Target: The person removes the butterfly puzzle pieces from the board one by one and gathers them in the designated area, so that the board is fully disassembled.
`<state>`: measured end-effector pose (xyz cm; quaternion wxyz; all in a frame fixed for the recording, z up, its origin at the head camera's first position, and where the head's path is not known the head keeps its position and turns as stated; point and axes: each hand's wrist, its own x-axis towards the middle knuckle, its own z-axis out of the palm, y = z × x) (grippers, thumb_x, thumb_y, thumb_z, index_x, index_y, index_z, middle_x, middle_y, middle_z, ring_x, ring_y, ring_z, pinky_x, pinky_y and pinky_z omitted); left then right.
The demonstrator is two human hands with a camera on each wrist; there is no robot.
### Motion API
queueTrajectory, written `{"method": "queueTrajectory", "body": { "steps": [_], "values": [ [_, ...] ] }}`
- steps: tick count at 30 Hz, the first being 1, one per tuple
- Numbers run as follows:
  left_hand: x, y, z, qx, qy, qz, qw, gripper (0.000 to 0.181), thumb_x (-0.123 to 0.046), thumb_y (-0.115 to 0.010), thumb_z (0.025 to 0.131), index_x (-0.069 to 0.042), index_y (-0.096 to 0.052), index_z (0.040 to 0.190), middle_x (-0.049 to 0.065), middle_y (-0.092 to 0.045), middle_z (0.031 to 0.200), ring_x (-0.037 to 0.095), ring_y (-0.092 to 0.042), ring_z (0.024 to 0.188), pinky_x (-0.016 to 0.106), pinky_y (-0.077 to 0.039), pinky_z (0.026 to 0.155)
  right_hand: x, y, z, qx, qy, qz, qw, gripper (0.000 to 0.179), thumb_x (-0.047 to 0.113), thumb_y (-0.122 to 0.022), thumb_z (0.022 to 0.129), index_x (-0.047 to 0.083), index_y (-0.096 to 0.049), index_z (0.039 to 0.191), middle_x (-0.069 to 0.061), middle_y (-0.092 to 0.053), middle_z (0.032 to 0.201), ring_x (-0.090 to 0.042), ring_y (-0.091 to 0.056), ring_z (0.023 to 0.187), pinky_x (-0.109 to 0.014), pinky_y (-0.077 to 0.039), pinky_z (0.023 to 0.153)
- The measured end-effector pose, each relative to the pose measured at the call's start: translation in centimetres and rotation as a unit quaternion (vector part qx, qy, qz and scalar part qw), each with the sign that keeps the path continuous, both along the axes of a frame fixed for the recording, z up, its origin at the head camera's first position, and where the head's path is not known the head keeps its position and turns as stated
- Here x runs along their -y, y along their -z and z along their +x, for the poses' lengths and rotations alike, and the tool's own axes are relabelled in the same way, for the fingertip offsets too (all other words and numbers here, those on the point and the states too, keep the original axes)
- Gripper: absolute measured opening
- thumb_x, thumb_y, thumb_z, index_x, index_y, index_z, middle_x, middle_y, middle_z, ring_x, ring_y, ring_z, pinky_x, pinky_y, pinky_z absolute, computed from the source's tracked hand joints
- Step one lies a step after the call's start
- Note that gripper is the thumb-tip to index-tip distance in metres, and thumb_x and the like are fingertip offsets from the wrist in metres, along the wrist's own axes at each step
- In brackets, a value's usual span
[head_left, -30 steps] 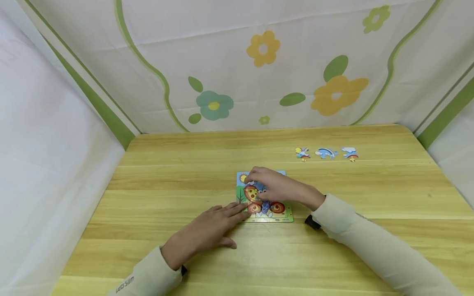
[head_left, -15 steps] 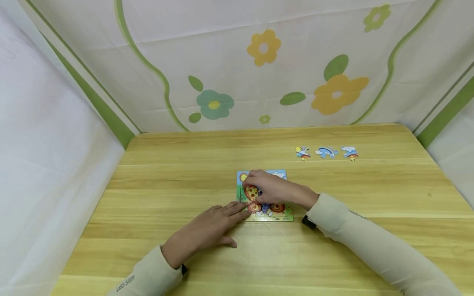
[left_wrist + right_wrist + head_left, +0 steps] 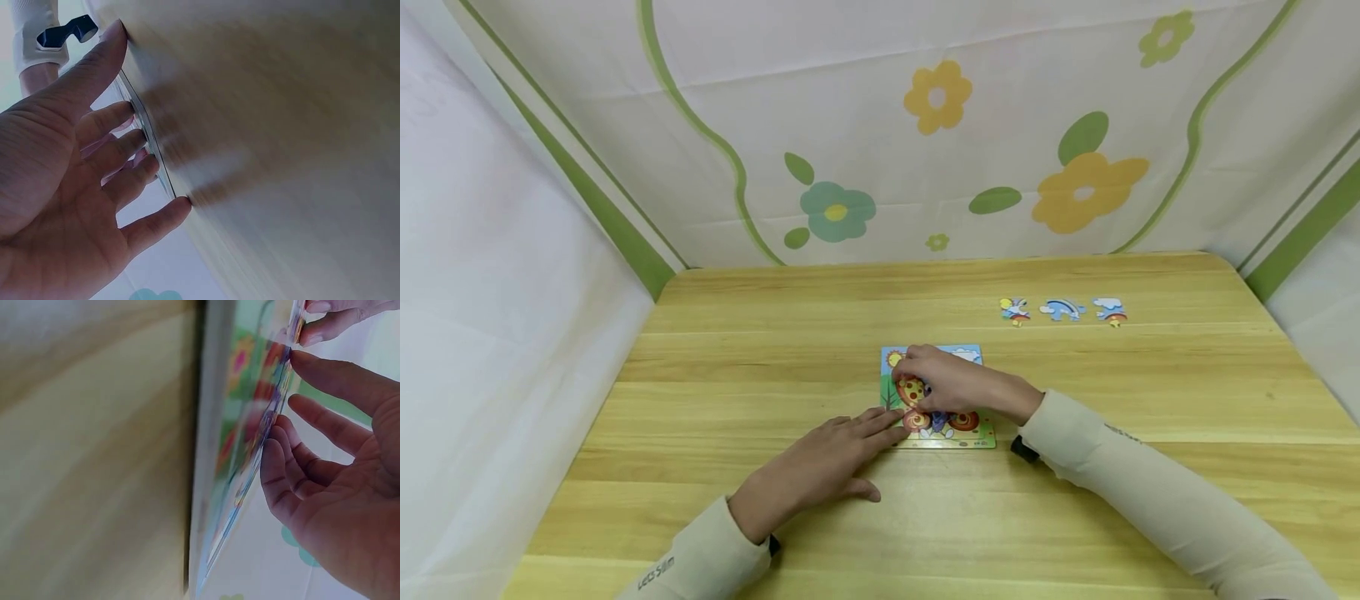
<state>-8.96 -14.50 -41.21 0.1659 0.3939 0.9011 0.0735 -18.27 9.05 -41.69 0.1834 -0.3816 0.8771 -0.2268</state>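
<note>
A butterfly jigsaw puzzle [image 3: 987,442] lies flat on the wooden table in a thin frame board. My left hand [image 3: 823,462] rests with extended fingers on its lower left edge, thumb spread on the table. In the left wrist view, the fingertips [image 3: 147,165] meet the board's edge. Over the puzzle's upper middle, my right hand [image 3: 951,379] is bent, thumb and fingertips touching either side of a red-and-yellow wing puzzle piece [image 3: 912,390]. The right wrist view shows the thumb [image 3: 331,375] and curled fingers against the picture surface. The hand hides part of the puzzle.
Toward the back right lie three loose pieces: a sun-and-rainbow piece [image 3: 1016,311], a rainbow-and-cloud piece [image 3: 1062,309] and a cloud piece [image 3: 1109,311]. A flower-patterned white curtain [image 3: 880,150] stands behind the table [image 3: 760,333], and more curtain hangs at both sides.
My right hand has come down and slightly left over the puzzle, its thumb and fingers bending closer to the surface. The left hand and the three loose pieces have stayed put.
</note>
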Motion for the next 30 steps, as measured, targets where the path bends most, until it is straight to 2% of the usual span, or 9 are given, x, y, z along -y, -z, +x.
{"method": "queueTrajectory", "body": {
  "steps": [6,11,19,30],
  "values": [
    [0.05,0.17,-0.05,-0.007,0.004,0.001,1.0,0.088,-0.046,-0.076,0.091,-0.018,-0.037,0.164,0.006,-0.035,0.171,0.029,-0.039,0.156,0.052,-0.045,0.117,0.11,-0.06,-0.07,0.016,-0.001,0.0,0.9999,0.04,0.005,-0.077,0.092,0.01,-0.068,0.13,-0.009,-0.062,0.126,-0.024,-0.056,0.115,-0.04,-0.053,0.096],
    [0.06,0.17,-0.07,-0.006,0.003,0.005,1.0,0.087,-0.046,-0.076,0.091,-0.017,-0.038,0.164,0.006,-0.036,0.171,0.029,-0.039,0.155,0.053,-0.046,0.117,0.2,-0.05,0.01,0.018,-0.003,0.009,0.9998,0.038,0.004,-0.076,0.094,0.011,-0.067,0.131,-0.008,-0.062,0.125,-0.025,-0.055,0.117,-0.042,-0.052,0.099],
    [0.01,0.13,-0.1,-0.001,-0.002,0.005,1.0,0.088,-0.046,-0.076,0.09,-0.018,-0.038,0.164,0.006,-0.036,0.171,0.029,-0.038,0.156,0.052,-0.045,0.118,0.34,-0.07,-0.03,0.018,0.019,0.019,0.9995,0.041,0.006,-0.078,0.092,0.01,-0.066,0.131,-0.012,-0.061,0.127,-0.027,-0.057,0.117,-0.045,-0.053,0.099],
    [0.0,0.11,-0.06,0.001,-0.006,0.003,1.0,0.087,-0.046,-0.076,0.09,-0.018,-0.039,0.164,0.005,-0.034,0.172,0.029,-0.038,0.156,0.053,-0.044,0.118,0.17,0.2,-0.55,0.041,0.012,0.011,0.999,0.039,0.004,-0.076,0.092,0.012,-0.063,0.129,-0.01,-0.06,0.126,-0.026,-0.055,0.119,-0.046,-0.051,0.102]
  ]
}}
